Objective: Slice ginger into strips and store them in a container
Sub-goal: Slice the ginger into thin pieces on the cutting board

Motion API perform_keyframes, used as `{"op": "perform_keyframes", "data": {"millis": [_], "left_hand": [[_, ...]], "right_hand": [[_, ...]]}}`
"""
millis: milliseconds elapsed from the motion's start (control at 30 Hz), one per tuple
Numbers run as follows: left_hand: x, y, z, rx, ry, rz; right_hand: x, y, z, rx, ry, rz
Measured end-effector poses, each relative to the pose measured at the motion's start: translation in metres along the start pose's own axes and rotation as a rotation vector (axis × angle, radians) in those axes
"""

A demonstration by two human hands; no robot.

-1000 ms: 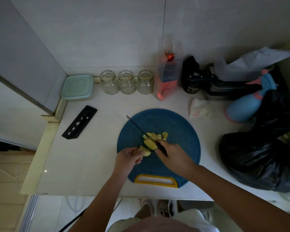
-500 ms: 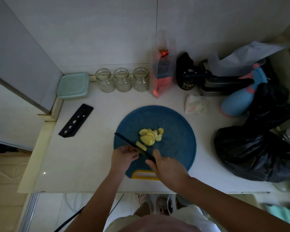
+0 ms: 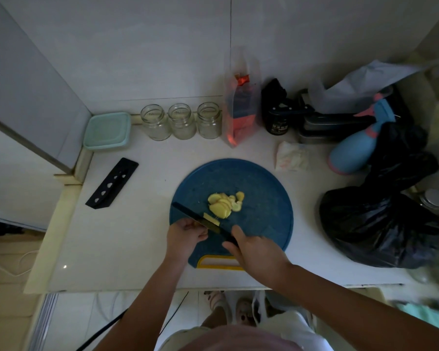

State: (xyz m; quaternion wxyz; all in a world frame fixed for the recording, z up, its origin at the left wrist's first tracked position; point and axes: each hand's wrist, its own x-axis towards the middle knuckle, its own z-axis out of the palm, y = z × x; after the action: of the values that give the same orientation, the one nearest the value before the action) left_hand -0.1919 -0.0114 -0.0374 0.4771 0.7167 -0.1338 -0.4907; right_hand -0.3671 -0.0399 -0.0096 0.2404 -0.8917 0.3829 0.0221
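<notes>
I'm judging slicing partway: right hand (image 3: 255, 252) gripping knife (image 3: 198, 217); left hand (image 3: 185, 234) curling beside it, can't tell if holding anything; ginger slices (image 3: 224, 203) lying just beyond hands; strip-cutting and filling container (image 3: 107, 131) still pending

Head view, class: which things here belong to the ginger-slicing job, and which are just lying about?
For the job: knife in the right hand, ginger slices, blue cutting board, and the teal lidded box or glass jars, probably for storing.
Lying about: black sheath, spray bottle, black bag, orange packet.
</notes>
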Motion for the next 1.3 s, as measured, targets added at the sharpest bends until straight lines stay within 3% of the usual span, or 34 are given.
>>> {"op": "perform_keyframes", "data": {"millis": [233, 567, 767, 1033, 1133, 1300], "left_hand": [[0.000, 0.003, 0.000, 0.011, 0.007, -0.002], [0.003, 0.001, -0.001, 0.089, 0.010, 0.012], [0.003, 0.003, -0.002, 0.169, 0.025, 0.026], [-0.003, 0.008, 0.003, 0.235, 0.036, 0.068], [-0.002, 0.006, 0.001, 0.263, 0.040, 0.068], [-0.002, 0.003, -0.001, 0.283, 0.050, 0.069]], "right_hand": [[-0.001, -0.001, 0.002, -0.006, -0.026, 0.018], [0.001, -0.003, 0.006, 0.241, -0.055, 0.215], [0.006, 0.000, 0.009, 0.210, -0.066, 0.228], [0.011, -0.001, 0.009, 0.301, -0.157, 0.239], [0.013, -0.006, 0.007, 0.456, -0.181, 0.396], [0.013, -0.008, 0.010, 0.401, -0.241, 0.368]]}}
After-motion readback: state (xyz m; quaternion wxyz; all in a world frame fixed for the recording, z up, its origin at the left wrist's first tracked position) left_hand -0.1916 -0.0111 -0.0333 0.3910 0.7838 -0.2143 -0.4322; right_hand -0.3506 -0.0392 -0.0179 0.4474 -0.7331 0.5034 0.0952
